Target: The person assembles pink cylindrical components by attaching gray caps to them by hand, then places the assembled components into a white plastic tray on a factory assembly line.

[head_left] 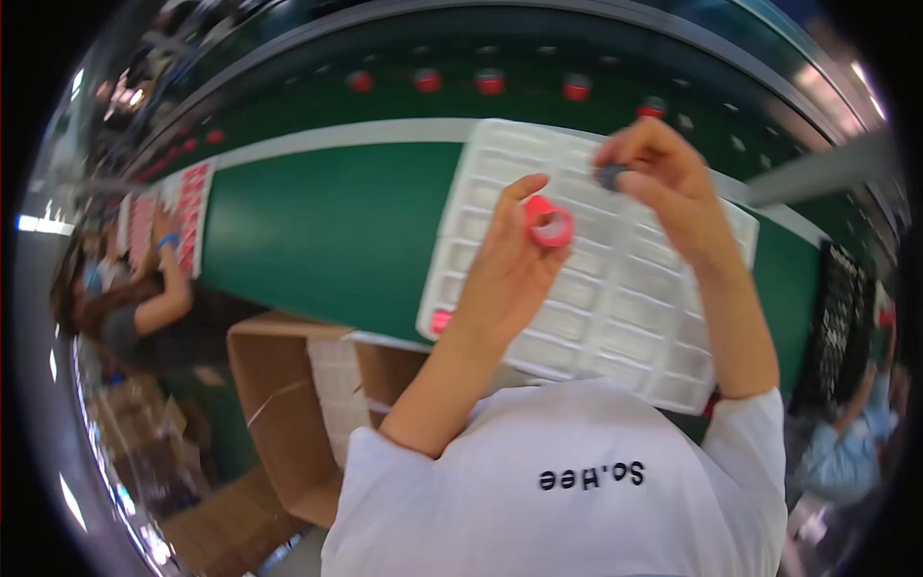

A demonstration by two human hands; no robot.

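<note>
My left hand (510, 264) is closed around a small red hollow cylinder (541, 208), its round pale opening tilted toward me. Farther right and higher, my right hand (673, 183) pinches a small dark round piece (610, 177), like a cap, between thumb and fingers. The two pieces are apart. Both hands are above a large white plastic tray (452, 231) with rows of rectangular compartments. One red piece (441, 320) sits in a compartment at the tray's near left corner; my forearms cover parts of the tray.
Beyond the green table (327, 240), a row of red pieces with dark or grey tops (490, 83) stands on a green belt. An open cardboard box (279, 413) holds white trays below left. Another person (144, 317) works over red-filled trays at left. A black tray (835, 317) lies right.
</note>
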